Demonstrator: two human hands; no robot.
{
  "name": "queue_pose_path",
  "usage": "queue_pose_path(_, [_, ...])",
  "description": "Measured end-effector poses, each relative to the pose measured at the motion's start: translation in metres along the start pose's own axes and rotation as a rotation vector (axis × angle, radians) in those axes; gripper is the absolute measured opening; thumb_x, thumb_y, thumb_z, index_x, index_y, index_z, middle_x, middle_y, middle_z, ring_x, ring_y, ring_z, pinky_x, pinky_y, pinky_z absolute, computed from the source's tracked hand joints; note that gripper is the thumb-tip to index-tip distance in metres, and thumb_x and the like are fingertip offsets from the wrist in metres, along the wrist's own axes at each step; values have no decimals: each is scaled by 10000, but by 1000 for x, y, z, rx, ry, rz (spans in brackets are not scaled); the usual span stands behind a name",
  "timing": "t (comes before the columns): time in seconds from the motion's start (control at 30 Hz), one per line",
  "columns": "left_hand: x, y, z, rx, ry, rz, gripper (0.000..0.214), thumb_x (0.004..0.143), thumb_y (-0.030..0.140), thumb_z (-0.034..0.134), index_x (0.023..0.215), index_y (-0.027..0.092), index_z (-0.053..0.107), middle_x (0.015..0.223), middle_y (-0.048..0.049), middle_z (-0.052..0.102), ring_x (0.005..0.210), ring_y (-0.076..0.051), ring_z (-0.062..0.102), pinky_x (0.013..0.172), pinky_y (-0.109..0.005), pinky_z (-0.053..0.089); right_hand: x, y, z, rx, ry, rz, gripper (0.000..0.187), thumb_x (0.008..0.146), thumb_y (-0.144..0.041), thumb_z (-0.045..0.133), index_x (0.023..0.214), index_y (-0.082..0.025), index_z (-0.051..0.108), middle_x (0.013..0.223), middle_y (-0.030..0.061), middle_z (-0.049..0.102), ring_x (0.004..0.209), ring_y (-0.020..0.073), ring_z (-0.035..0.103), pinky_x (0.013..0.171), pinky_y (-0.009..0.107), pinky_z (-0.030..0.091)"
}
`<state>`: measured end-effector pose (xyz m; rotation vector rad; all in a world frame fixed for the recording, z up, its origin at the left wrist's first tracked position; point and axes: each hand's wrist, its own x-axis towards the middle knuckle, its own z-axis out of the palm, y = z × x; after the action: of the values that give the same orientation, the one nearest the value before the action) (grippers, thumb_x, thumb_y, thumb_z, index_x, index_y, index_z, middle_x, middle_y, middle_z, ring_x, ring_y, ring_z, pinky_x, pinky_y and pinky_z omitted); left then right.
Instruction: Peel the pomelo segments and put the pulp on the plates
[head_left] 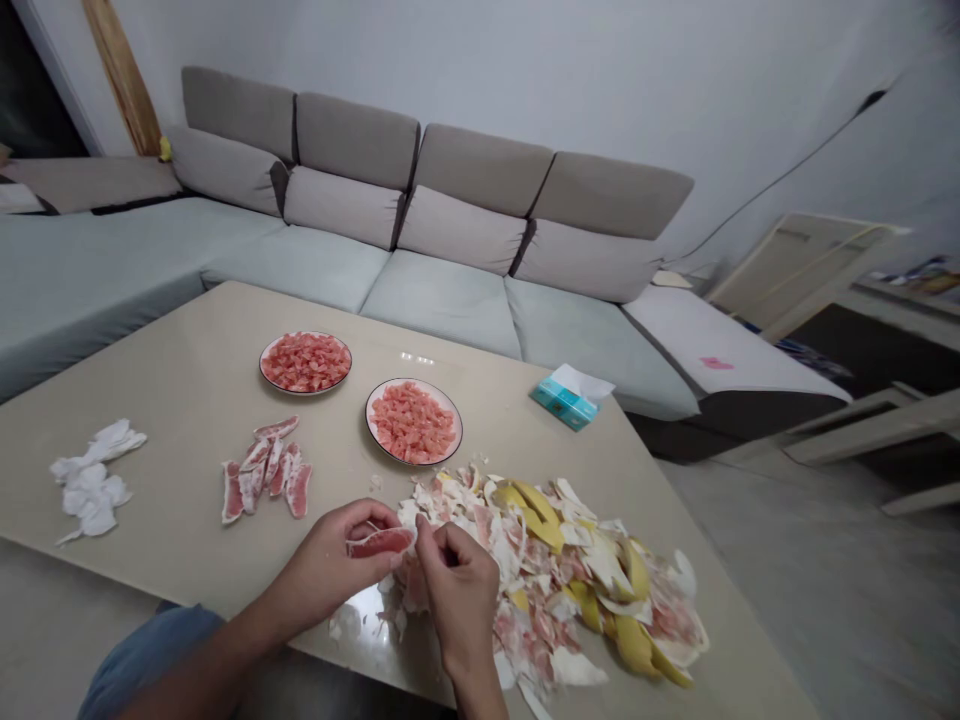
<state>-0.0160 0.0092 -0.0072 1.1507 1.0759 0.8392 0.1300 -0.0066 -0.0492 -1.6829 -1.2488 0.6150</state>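
Your left hand (pixel 328 568) cradles a pomelo segment (pixel 381 543) in curled fingers, while your right hand (pixel 459 590) pinches in from above at the segment's right end. Both hands are closed on it, and it sits just above the counter (pixel 142 375), near its front edge. Its long axis runs nearly crosswise, tilting slightly up toward your right hand. The flesh is pink, with pale membrane along it and a curved, elongated shape. A large heap of peel and pith (pixel 559 585), with yellow rind and pink scraps, starts under your right hand and spreads rightward almost to the counter's right edge, leaving little room on that side. The front edge runs just beneath your hands, above your blue-clothed knee (pixel 154 655). To the left, a loose group of peeled pink segments (pixel 266 470) lies near your left hand, with crumpled white membrane or tissue (pixel 91 478) farther left. Straight ahead, open counter separates your hands from two white plates, one (pixel 306 334) behind the other (pixel 414 381), both heaped with small pink pieces of flesh. A blue tissue box (pixel 564 398) sits near the far right edge, in front of a gray-green sofa (pixel 442 295).
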Motion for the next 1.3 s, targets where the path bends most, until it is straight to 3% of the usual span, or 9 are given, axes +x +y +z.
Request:
queue_pose_path(0.2, [0, -4, 1, 63, 12, 64, 113, 690, 138, 639, 783, 170, 584, 780, 9, 610, 813, -167, 624, 756, -262, 503, 5, -1, -2, 181, 41, -6, 352, 797, -305, 586, 596, -231, 306, 557, -87, 300, 508, 106, 322, 495, 216, 300])
queue_pose_path(0.3, [0, -5, 0, 72, -6, 73, 103, 692, 121, 621, 779, 167, 595, 805, -10, 623, 857, -193, 638, 799, -294, 506, 6, -1, -6, 251, 32, 4, 260, 821, -320, 575, 643, -217, 416, 590, -71, 371, 536, 116, 376, 520, 220, 336])
queue_pose_path(0.37, [0, -5, 0, 61, -14, 81, 95, 693, 121, 618, 776, 165, 605, 821, -20, 620, 867, -202, 642, 808, -307, 510, 6, -3, -9, 312, -5, 0, 134, 834, -329, 576, 805, -204, 536, 688, -38, 498, 613, 135, 474, 581, 232, 390])
queue_pose_path(0.47, [0, -5, -1, 89, -8, 129, 91, 696, 121, 614, 774, 168, 624, 861, -36, 607, 876, -204, 625, 771, -293, 519, 5, -8, -13, 349, -154, -69, 169, 858, -330, 568, 951, -200, 620, 882, 31, 614, 813, 181, 571, 715, 268, 435])
queue_pose_path(0.6, [1, -7, -4, 145, 42, 195, 102, 690, 132, 654, 779, 177, 635, 918, -44, 603, 866, -189, 597, 721, -253, 502, 5, -12, -13, 315, -313, -175, 156, 865, -307, 585, 803, -196, 676, 822, 36, 623, 794, 185, 584, 708, 279, 435])
queue_pose_path(0.8, [6, -11, -9, -147, 62, 81, 323, 678, 196, 740, 962, 196, 586, 926, -12, 632, 710, -124, 585, 645, -216, 470, 5, -11, -16, 323, -192, -189, 169, 861, -288, 609, 742, -202, 693, 792, 33, 639, 786, 180, 594, 729, 283, 442])
queue_pose_path(0.97, [8, -11, -13, -351, 160, 89, 341, 727, 315, 735, 1013, 176, 615, 898, -30, 651, 831, -156, 596, 734, -229, 458, 1, -16, -14, 356, -314, -165, 240, 855, -310, 614, 654, -189, 666, 696, 21, 621, 689, 164, 580, 647, 268, 431])
queue_pose_path(1.1, [6, -11, -12, -192, 165, 81, 387, 825, 440, 603, 1108, 180, 639, 842, -29, 659, 838, -175, 594, 753, -242, 443, -4, -22, -8, 336, -430, -178, 221, 844, -289, 613, 667, -182, 691, 683, 27, 645, 673, 163, 584, 637, 263, 428])
queue_pose_path(1.3, [0, -7, -1, 16, 152, 121, 390, 886, 497, 464, 1088, 199, 614, 787, -15, 635, 758, -174, 586, 673, -242, 439, -9, -24, -2, 294, -370, -93, 124, 811, -252, 621, 782, -184, 720, 756, 35, 678, 681, 164, 585, 604, 246, 429])
